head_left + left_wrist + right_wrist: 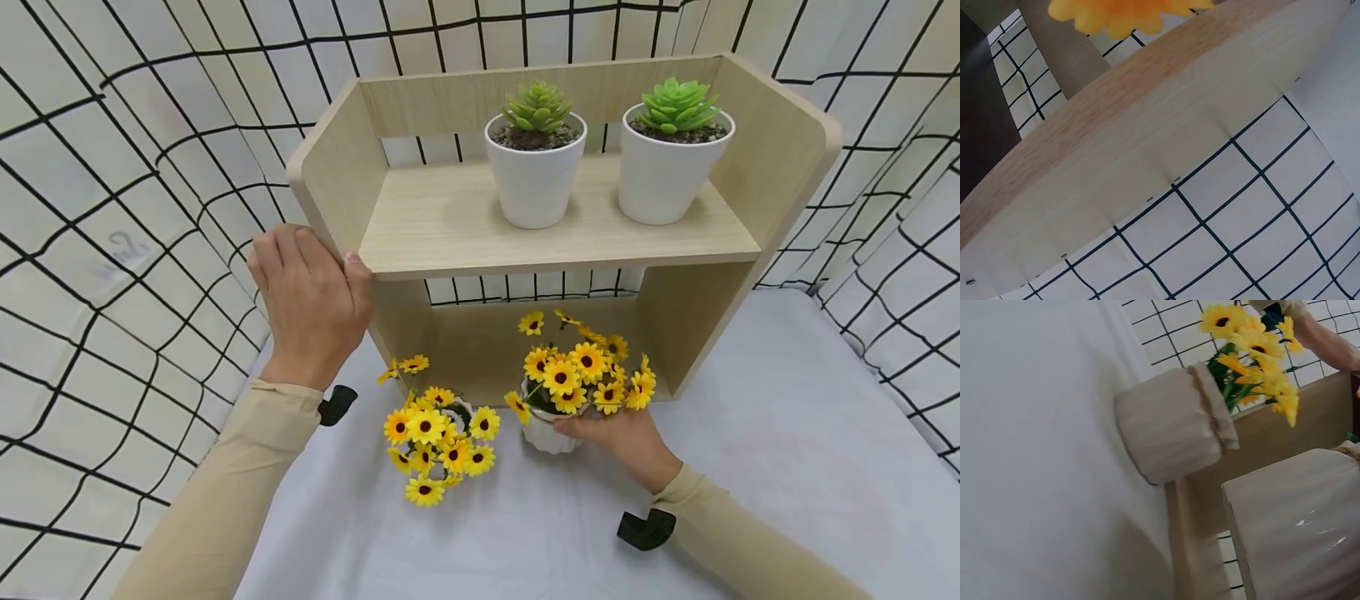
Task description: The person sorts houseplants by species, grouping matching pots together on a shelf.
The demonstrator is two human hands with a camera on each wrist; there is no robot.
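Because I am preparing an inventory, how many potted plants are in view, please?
4: the left succulent and the right succulent on the upper shelf; one yellow-flowered plant standing on the white cloth; another yellow-flowered plant in the right hand.

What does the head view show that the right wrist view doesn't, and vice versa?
Only the head view: the left potted succulent, the right potted succulent and the right hand gripping one flower pot.

Only the right wrist view: the brown tie around the standing flower pot.

Both: the flower pots, the wooden shelf, the wire grid and, at least partly, the left hand.
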